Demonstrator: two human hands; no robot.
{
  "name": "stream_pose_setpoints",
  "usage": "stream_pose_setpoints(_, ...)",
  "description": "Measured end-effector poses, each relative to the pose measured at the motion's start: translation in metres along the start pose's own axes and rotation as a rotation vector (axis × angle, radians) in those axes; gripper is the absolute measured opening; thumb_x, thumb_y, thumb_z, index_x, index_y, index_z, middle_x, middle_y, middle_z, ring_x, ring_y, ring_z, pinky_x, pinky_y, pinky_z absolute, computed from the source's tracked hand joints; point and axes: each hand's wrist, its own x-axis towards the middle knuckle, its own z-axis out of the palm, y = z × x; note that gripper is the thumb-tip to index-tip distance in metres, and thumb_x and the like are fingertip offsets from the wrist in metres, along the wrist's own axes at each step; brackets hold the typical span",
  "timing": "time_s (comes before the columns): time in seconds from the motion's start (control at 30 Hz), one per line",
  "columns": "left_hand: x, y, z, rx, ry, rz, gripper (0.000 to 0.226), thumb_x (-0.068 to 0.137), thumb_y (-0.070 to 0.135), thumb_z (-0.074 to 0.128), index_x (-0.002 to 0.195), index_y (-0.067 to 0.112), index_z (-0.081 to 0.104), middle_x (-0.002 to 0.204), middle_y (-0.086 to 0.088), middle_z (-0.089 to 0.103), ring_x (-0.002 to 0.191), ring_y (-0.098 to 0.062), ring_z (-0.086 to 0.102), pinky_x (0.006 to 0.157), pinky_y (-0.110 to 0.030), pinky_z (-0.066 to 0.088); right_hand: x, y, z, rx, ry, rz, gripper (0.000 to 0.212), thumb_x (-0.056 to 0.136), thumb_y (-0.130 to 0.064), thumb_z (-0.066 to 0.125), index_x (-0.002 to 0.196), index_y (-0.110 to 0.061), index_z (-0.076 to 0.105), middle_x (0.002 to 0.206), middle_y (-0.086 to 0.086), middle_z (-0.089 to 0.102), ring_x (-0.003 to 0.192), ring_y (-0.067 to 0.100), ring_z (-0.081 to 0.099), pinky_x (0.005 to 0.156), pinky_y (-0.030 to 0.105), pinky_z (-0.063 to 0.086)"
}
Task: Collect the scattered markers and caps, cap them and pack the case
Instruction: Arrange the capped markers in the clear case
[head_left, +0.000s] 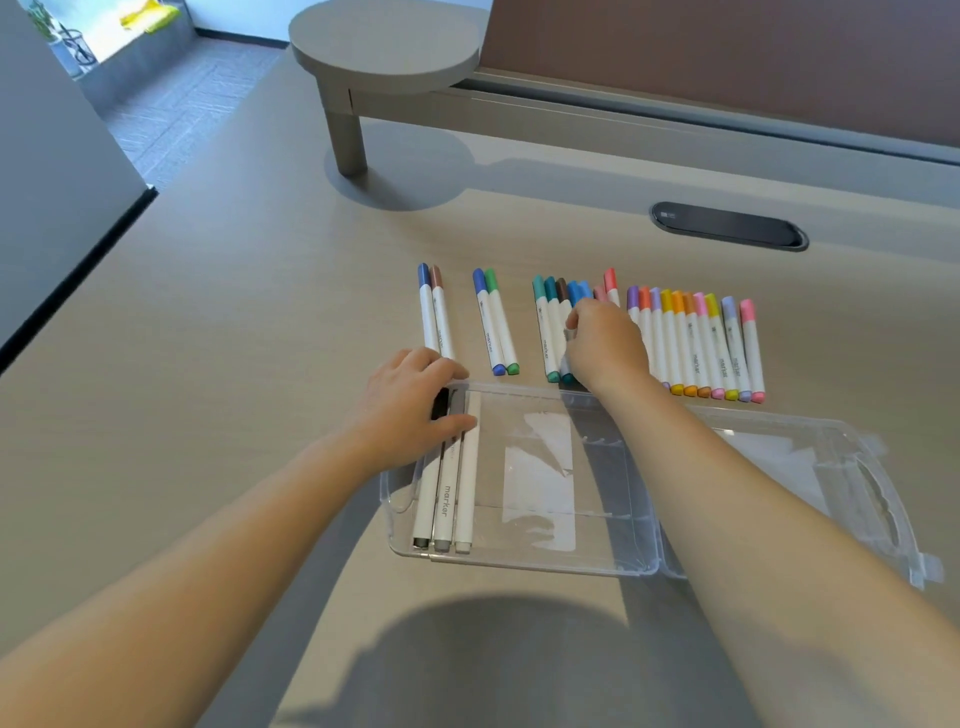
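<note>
A clear plastic case (613, 564) lies open on the table in front of me. Three capped markers (445, 506), black, grey and white, lie side by side at its left end. My left hand (415, 402) rests on their top ends, fingers and thumb curled over them. Beyond the case, capped colour markers lie in rows: a blue and brown pair (432, 312), a blue and green pair (495, 325), a teal-to-blue group (551, 327) and a long pastel row (701, 343). My right hand (605, 345) is curled over the blue markers of the teal-to-blue group, gripping them.
The case lid (831, 467) with its handle lies open to the right. A dark oval cable port (727, 226) sits in the table farther back. A round shelf on a leg (384, 47) stands at the back. The table's left edge (78, 275) drops to the floor.
</note>
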Motion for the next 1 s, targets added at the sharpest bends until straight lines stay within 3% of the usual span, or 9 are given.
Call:
stream_pose_setpoints(0.17,0.004,0.001,0.002,-0.017,0.017,0.024,0.045,0.088,0.037,0.054,0.13,0.022,0.045,0.133,0.003,0.045,0.127,-0.015,0.033,0.105,-0.028,0.027,0.006,-0.01,0.0,-0.161,-0.01,-0.02,0.039,0.089,0.002,0.049,0.127,-0.004,0.041,0.112,0.015,0.058,0.096,0.028,0.058,0.068,0.031,0.041)
stream_pose_setpoints(0.33,0.002,0.002,0.0,-0.028,-0.001,0.014,0.044,0.089,0.038,0.053,0.129,0.022,0.046,0.132,0.004,0.045,0.126,-0.014,0.034,0.105,-0.027,0.028,0.005,-0.014,-0.002,-0.155,0.047,-0.006,0.047,0.088,0.0,0.051,0.131,-0.003,0.033,0.111,0.015,0.059,0.089,0.028,0.059,0.064,0.03,0.04)
stream_pose_setpoints(0.47,-0.001,0.004,-0.004,-0.033,-0.005,-0.004,0.044,0.089,0.037,0.053,0.129,0.02,0.046,0.133,0.003,0.045,0.126,-0.014,0.034,0.105,-0.027,0.028,0.003,-0.012,-0.016,0.035,0.101,0.018,0.053,0.088,-0.005,0.055,0.133,-0.007,0.028,0.117,0.015,0.057,0.093,0.025,0.057,0.066,0.028,0.04)
stream_pose_setpoints(0.57,-0.007,0.007,-0.006,-0.038,-0.007,-0.016,0.045,0.089,0.036,0.053,0.13,0.019,0.046,0.134,0.001,0.044,0.127,-0.015,0.034,0.105,-0.027,0.028,-0.002,-0.014,-0.027,0.288,0.039,-0.038,0.085,0.084,-0.003,0.061,0.146,-0.02,0.006,0.136,0.014,0.045,0.11,0.027,0.056,0.076,0.028,0.046)
stream_pose_setpoints(0.67,-0.013,0.01,-0.007,-0.029,-0.011,-0.032,0.047,0.088,0.037,0.054,0.131,0.02,0.044,0.136,0.001,0.043,0.128,-0.016,0.033,0.106,-0.028,0.028,-0.011,-0.016,-0.031,0.396,-0.049,-0.074,0.1,0.082,0.0,0.063,0.146,-0.029,-0.008,0.142,0.011,0.036,0.097,0.021,0.055,0.071,0.026,0.051)
stream_pose_setpoints(0.8,-0.024,0.012,-0.008,-0.041,-0.031,-0.03,0.052,0.087,0.038,0.055,0.134,0.02,0.04,0.14,0.001,0.038,0.131,-0.016,0.031,0.107,-0.029,0.027,-0.024,-0.014,-0.027,0.656,-0.194,-0.053,0.082,0.081,0.007,0.061,0.14,-0.027,0.016,0.114,0.012,0.047,0.096,0.026,0.058,0.071,0.034,0.058)
stream_pose_setpoints(0.9,-0.033,0.011,-0.007,-0.037,-0.043,-0.013,0.055,0.088,0.038,0.054,0.138,0.022,0.036,0.147,0.002,0.031,0.137,-0.016,0.023,0.111,-0.031,0.021,-0.039,-0.015,-0.018,0.787,-0.331,-0.043,0.056,0.084,0.003,0.059,0.129,-0.016,0.032,0.093,0.014,0.059,0.069,0.019,0.062,0.049,0.02,0.055)
stream_pose_setpoints(1.0,-0.04,0.009,-0.005,-0.04,-0.049,-0.023,0.057,0.089,0.037,0.053,0.14,0.022,0.033,0.15,0.002,0.026,0.139,-0.017,0.018,0.113,-0.033,0.019,-0.051,-0.016,-0.005,0.771,-0.412,-0.069,0.04,0.086,0.0,0.058,0.119,-0.013,0.039,0.09,0.014,0.062,0.066,0.018,0.063,0.049,0.018,0.054)
